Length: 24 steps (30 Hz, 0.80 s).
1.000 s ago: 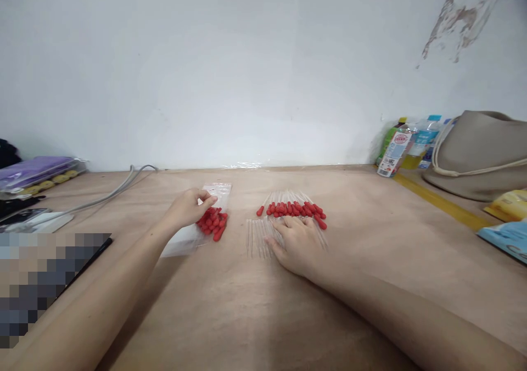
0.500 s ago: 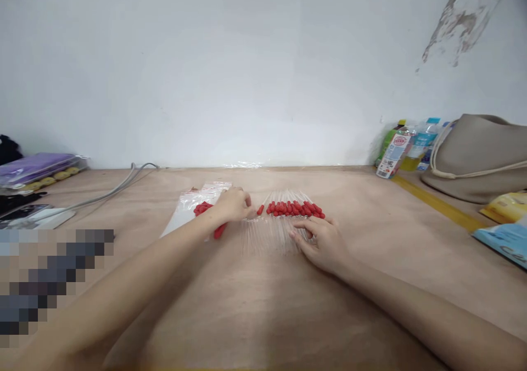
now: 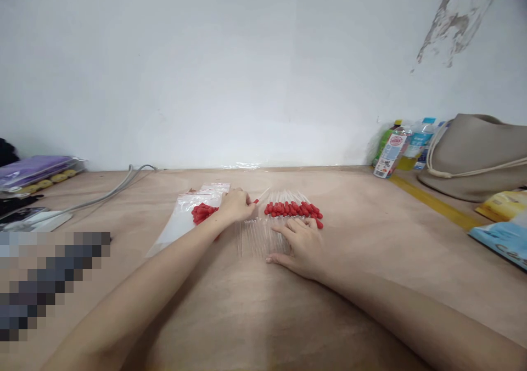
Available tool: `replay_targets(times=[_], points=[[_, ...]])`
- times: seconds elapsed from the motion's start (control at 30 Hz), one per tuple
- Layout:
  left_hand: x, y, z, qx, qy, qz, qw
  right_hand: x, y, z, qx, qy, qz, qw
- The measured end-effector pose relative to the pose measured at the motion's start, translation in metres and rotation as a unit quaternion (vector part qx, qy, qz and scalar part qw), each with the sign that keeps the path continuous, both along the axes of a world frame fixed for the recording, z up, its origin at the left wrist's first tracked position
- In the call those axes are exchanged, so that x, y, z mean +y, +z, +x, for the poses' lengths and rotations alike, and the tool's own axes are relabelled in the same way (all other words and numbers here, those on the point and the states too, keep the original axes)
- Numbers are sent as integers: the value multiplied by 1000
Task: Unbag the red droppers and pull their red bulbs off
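Observation:
My left hand is closed, its fingertips on the red rubber bulb of a dropper whose clear thin tube points away to the upper right. To its right lies a row of droppers with red bulbs, their tubes pointing toward the wall. My right hand rests palm down with thumb and fingers apart, over the right part of a row of loose clear glass tubes. Left of my left hand, a heap of loose red rubber bulbs sits on a clear plastic bag, partly hidden by my forearm.
A grey cable runs along the left of the wooden table. Purple packs lie farther left. Drink bottles, a carton, a beige bag and yellow and blue packs stand at the right.
My right hand has slid left and nearer over the glass tubes, its thumb spreading wider. The leftmost dropper has shifted away from the row's line and tilted, its bulb now at my left fingertips.

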<state>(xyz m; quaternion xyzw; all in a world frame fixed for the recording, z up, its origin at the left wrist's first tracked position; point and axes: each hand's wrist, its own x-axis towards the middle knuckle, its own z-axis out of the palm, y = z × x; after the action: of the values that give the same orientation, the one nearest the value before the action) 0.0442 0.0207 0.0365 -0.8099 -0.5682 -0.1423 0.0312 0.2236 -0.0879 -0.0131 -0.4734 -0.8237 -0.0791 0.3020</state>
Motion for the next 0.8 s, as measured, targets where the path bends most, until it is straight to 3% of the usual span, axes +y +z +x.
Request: replay_targets(times=[0.1,0.17,0.4,0.63,0.8], points=[[-20,4,-14,-24,-11,45,999,1,-2,-3,8,-8,18,1000],[-37,0,-25,-50,-52,81,994,1,-2,0,17,-13,33,999],[-86,-35,-44,-106,-204,164,959,-3,-4,32,70,-20,176,982],[-94,-45,-36,-126,-264,170,941,-6,-3,27,15,64,126,990],[-93,-46,-34,-129,-290,183,931,-6,-4,18,13,83,114,990]])
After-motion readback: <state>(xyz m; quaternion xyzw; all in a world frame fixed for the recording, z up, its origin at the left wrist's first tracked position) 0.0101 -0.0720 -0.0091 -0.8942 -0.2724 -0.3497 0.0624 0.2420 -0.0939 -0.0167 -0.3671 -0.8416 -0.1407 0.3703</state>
